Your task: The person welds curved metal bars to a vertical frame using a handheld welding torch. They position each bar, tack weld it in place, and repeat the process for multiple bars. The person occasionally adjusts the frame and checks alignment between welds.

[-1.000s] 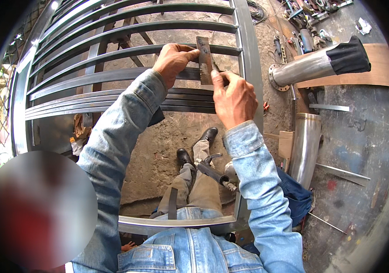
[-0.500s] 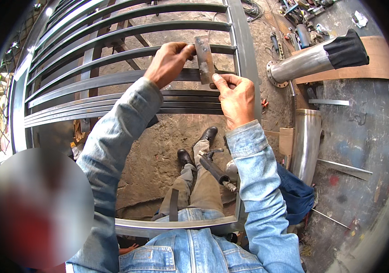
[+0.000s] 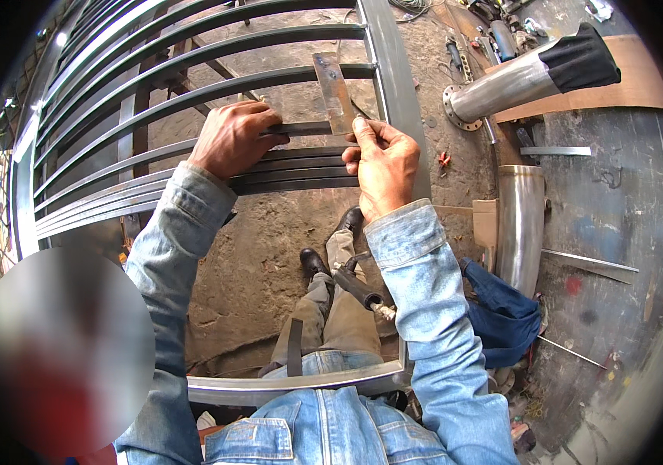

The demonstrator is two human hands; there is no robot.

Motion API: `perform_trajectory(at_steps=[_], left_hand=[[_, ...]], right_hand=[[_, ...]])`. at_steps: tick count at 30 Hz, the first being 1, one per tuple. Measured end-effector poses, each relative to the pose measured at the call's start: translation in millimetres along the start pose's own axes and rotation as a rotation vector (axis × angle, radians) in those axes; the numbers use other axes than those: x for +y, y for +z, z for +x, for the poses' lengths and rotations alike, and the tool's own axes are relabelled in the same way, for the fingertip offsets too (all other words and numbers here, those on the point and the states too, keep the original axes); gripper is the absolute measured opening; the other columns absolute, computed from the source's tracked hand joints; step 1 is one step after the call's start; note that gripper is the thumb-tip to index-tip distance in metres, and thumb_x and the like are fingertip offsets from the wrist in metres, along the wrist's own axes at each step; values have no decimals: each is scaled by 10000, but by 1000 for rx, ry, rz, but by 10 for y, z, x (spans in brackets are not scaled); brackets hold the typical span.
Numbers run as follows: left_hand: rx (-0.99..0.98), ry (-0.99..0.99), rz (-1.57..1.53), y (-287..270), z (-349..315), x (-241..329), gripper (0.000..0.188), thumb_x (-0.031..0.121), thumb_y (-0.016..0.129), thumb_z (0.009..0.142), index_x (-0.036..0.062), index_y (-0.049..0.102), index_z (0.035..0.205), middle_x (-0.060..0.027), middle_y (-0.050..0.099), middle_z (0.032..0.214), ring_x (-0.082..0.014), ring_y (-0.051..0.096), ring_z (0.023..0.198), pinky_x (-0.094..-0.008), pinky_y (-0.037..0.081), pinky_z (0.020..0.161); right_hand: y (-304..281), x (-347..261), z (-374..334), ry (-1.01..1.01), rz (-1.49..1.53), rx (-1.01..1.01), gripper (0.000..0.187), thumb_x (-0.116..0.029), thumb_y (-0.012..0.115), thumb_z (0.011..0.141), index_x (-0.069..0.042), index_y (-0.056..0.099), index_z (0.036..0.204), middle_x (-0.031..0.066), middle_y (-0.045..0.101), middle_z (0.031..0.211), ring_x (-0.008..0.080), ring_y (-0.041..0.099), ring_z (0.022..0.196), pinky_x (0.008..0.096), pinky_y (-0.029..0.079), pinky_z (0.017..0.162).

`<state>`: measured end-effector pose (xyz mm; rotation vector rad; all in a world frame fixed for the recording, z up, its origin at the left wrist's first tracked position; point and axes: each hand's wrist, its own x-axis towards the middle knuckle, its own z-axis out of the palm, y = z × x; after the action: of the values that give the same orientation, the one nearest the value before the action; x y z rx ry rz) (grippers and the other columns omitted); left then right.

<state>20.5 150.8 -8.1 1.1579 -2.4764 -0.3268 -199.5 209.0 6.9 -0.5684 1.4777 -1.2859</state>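
Observation:
My right hand (image 3: 384, 159) pinches the lower end of a rusty flat metal plate (image 3: 334, 93), thumb on its face. The plate stands nearly upright across the bars, close to the frame's right side. To the left, my left hand (image 3: 237, 136) is closed around a dark metal bar (image 3: 304, 129) of the grille; its fingertips are partly hidden. Just below this bar, several bars (image 3: 293, 172) lie close together. They belong with a large grey metal frame (image 3: 398, 85) whose upper bars are spaced apart.
A steel pipe with a flange (image 3: 502, 87) and black cloth lies at right; another pipe (image 3: 519, 225) stands below it. Dark blue cloth (image 3: 506, 318) hangs beside my right forearm. A torch-like black tool (image 3: 359, 291) is before my legs. The frame's near rail (image 3: 293, 385) crosses my waist.
My left hand has left the plate's side, moving left and down onto the bar. My right hand keeps hold of the plate, now lower against the bars. The view has shifted slightly.

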Motion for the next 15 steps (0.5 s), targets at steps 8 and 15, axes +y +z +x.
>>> perform_trajectory(at_steps=[8, 15], left_hand=[[113, -66, 18, 51, 7, 76, 253, 253, 829, 799, 66, 731, 940, -74, 685, 868, -289, 692, 776, -398, 561, 711], [71, 91, 262, 13, 72, 93, 240, 290, 803, 827, 90, 733, 939, -24, 688, 951, -226, 603, 1030, -469, 339, 1065]], right_hand=[[44, 12, -43, -2, 53, 119, 139, -68, 674, 982, 71, 672, 977, 114, 702, 763, 155, 683, 531, 249, 514, 401], [-8, -43, 1, -125, -239, 36, 112, -43, 667, 974, 64, 652, 948, 127, 710, 744, 176, 693, 517, 272, 527, 403]])
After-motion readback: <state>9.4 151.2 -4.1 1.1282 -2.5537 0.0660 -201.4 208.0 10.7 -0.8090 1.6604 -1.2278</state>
